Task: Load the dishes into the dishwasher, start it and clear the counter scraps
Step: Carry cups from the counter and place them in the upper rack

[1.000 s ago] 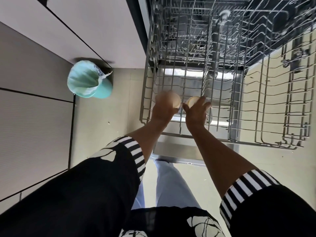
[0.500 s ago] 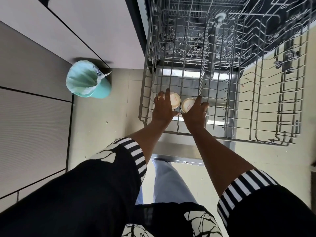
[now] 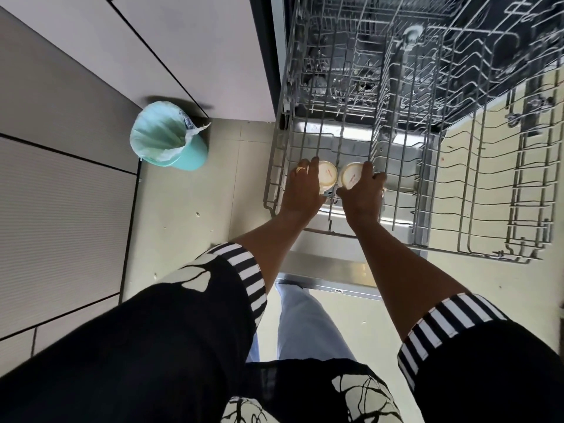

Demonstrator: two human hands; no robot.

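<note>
Left hand gripping a small round cream cup, right hand gripping its twin cup, I'm now settling both lower into the grey wire dishwasher rack.

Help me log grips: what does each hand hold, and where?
The left hand grips the left cup, the right hand the right cup, each round its side wall, bases facing up.

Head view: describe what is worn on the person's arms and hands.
The left sleeve and right sleeve are black with black-and-white striped cuffs; the forearms are bare. The left sleeve also carries a white branching print. The left hand wears a ring.
</note>
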